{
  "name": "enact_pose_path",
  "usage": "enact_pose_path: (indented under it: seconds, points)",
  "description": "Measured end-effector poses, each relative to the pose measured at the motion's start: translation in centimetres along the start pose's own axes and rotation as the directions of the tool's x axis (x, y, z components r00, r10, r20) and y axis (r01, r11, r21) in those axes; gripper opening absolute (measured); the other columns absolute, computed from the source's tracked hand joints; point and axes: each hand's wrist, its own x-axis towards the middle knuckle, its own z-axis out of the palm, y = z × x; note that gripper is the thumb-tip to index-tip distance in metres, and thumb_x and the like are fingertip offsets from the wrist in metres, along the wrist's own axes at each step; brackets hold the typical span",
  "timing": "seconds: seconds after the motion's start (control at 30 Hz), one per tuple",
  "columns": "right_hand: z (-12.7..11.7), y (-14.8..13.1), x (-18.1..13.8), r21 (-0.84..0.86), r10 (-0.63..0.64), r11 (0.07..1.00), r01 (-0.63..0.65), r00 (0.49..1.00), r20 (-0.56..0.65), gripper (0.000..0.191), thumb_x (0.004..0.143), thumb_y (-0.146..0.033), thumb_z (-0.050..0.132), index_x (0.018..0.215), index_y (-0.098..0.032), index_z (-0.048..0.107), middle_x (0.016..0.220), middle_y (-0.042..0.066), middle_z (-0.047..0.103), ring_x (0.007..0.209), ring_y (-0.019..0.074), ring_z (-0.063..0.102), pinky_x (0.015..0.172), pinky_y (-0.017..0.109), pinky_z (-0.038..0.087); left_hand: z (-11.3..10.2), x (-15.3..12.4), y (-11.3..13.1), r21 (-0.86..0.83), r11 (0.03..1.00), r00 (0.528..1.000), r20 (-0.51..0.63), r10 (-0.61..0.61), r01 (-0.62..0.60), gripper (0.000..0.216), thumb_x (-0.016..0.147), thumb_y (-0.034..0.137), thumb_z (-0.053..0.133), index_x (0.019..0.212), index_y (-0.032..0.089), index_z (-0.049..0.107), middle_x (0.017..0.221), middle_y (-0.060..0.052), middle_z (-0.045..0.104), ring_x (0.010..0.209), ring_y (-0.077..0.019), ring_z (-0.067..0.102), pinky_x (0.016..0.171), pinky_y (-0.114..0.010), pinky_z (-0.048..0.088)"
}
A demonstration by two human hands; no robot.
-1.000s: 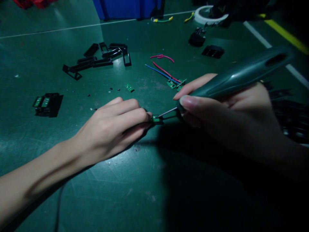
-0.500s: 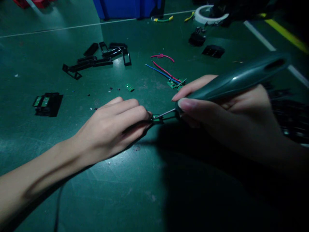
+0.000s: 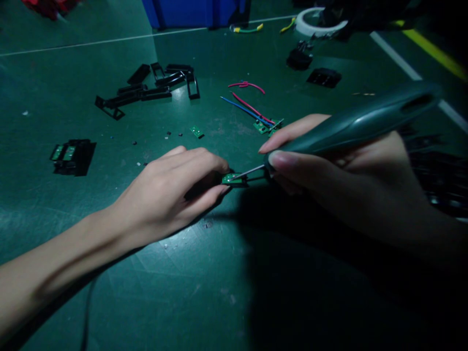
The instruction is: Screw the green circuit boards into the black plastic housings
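Observation:
My left hand [image 3: 171, 187] rests on the green table, thumb and forefinger closed on the left end of a small green circuit board [image 3: 225, 180]. The board appears to sit in a black frame, which the fingers partly cover. My right hand [image 3: 329, 180] grips a screwdriver [image 3: 360, 118] with a dark green handle, held slantwise like a pen. Its thin metal shaft points down to the left, and the tip meets the top of the board. I cannot make out the tip's shape.
Several black frames [image 3: 157, 91] lie at the back left. A black holder with green boards [image 3: 69, 155] stands at left. One loose board [image 3: 196, 131] and red and blue wires [image 3: 252, 109] lie beyond my hands. Farther back are a blue bin [image 3: 193, 13] and white tape roll [image 3: 303, 24].
My left forefinger has lifted and drawn back a little, so more of the green board shows. The screwdriver tip has shifted slightly left along the board.

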Motion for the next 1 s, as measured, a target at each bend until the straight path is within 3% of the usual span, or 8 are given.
enact_pose_path:
  seconds: [0.13, 0.43, 0.7, 1.0]
  points:
    - [0.04, -0.08, -0.18, -0.006, 0.024, 1.000, -0.024, 0.999, -0.030, 0.012, 0.089, -0.033, 0.082, 0.093, -0.023, 0.078, 0.068, -0.005, 0.064, 0.054, 0.0058, 0.054, 0.043, 0.024, 0.035, -0.01, 0.06, -0.02, -0.002, 1.000, 1.000, 0.000, -0.006, 0.006, 0.013, 0.101, 0.026, 0.066, 0.111, 0.018, 0.065, 0.097, 0.001, 0.073, 0.083, -0.0123, 0.067, 0.073, -0.025, 0.046]
    - [0.13, -0.15, 0.22, -0.012, 0.006, 1.000, -0.006, 1.000, -0.003, 0.008, 0.089, -0.030, 0.082, 0.090, -0.023, 0.078, 0.073, -0.003, 0.066, 0.056, 0.0083, 0.053, 0.044, 0.026, 0.035, -0.07, -0.06, -0.05, 0.019, 1.000, 1.000, -0.011, 0.020, -0.020, 0.013, 0.099, 0.022, 0.071, 0.106, 0.017, 0.062, 0.093, 0.002, 0.071, 0.079, -0.0097, 0.064, 0.072, -0.022, 0.044]
    - [0.16, -0.36, -0.31, -0.062, 0.033, 0.998, -0.035, 0.999, -0.035, 0.012, 0.091, -0.037, 0.080, 0.094, -0.026, 0.077, 0.073, -0.007, 0.067, 0.055, 0.0051, 0.053, 0.045, 0.025, 0.035, 0.01, -0.06, 0.03, -0.004, 1.000, 1.000, -0.003, -0.022, 0.022, 0.006, 0.102, 0.027, 0.063, 0.101, 0.023, 0.058, 0.091, 0.002, 0.069, 0.076, -0.0139, 0.065, 0.072, -0.030, 0.048]
    - [0.03, -0.20, -0.07, -0.047, 0.020, 0.999, -0.020, 1.000, -0.005, 0.008, 0.089, -0.032, 0.082, 0.093, -0.026, 0.078, 0.089, -0.005, 0.075, 0.078, 0.0126, 0.066, 0.069, 0.029, 0.053, -0.28, 0.01, -0.02, -0.018, 1.000, 1.000, 0.009, 0.011, -0.011, 0.008, 0.102, 0.025, 0.065, 0.102, 0.019, 0.060, 0.092, 0.001, 0.069, 0.078, -0.0126, 0.063, 0.072, -0.029, 0.045]
